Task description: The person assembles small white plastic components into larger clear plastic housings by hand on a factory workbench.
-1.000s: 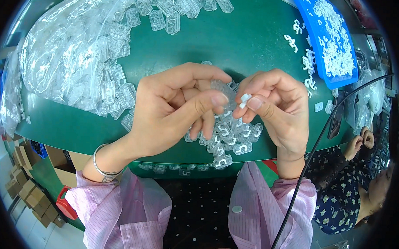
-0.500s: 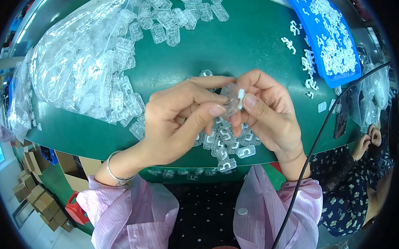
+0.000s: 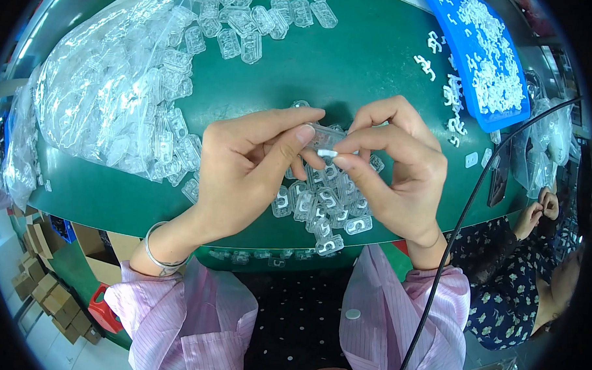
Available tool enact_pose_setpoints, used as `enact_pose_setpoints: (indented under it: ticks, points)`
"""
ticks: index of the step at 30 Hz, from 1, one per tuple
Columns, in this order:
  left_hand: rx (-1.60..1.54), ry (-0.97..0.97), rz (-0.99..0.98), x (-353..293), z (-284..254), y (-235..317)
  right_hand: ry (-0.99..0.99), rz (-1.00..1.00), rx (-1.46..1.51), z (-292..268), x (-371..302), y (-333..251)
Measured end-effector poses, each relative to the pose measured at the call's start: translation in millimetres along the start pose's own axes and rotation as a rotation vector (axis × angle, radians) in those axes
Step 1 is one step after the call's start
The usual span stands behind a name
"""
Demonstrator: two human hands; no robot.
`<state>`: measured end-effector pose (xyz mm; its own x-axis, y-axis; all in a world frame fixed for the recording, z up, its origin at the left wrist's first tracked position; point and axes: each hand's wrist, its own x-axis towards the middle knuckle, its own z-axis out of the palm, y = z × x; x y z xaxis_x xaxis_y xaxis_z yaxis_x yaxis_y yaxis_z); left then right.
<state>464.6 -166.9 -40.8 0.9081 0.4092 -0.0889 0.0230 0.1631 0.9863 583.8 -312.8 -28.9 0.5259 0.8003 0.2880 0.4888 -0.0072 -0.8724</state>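
My left hand (image 3: 244,163) pinches a clear plastic case (image 3: 322,137) between thumb and fingers, above the green table. A small white plastic piece (image 3: 327,153) is pinched by my right hand (image 3: 394,169) between thumb and forefinger, against the near edge of the case. Whether the piece sits inside the case or only touches it, I cannot tell. Beneath my hands lies a pile of clear cases (image 3: 328,199), many with a white hook-shaped piece inside.
A large bag of clear cases (image 3: 104,80) spills open at the left. More cases (image 3: 251,46) lie at the far side. A blue tray (image 3: 470,93) of white pieces stands far right, with loose ones beside it. A black cable (image 3: 471,197) crosses the right; a co-worker's hands (image 3: 539,210) show beyond.
The case has turned to lie lengthwise and moved slightly left. My right fingertips have shifted left and down with the white piece, which has gone from upright to lying flat.
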Motion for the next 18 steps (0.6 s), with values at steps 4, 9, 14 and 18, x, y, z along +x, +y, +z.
enact_pose_setpoints:
  ticks: [4, 9, 14, 18]
  points:
    - [0.165, -0.054, 0.203, 2, 0, -7, 0.000, 0.054, -0.078, 2, 0, 0]
    - [0.377, -0.200, 0.238, 0, -6, -2, 0.020, 0.082, -0.077, 4, -2, -4]
    - [0.258, -0.144, 0.165, -1, -1, -9, 0.086, 0.189, 0.106, 12, -5, 5]
    - [0.084, -0.037, 0.189, -1, 5, -12, 0.143, 0.144, 0.091, 16, -6, 4]
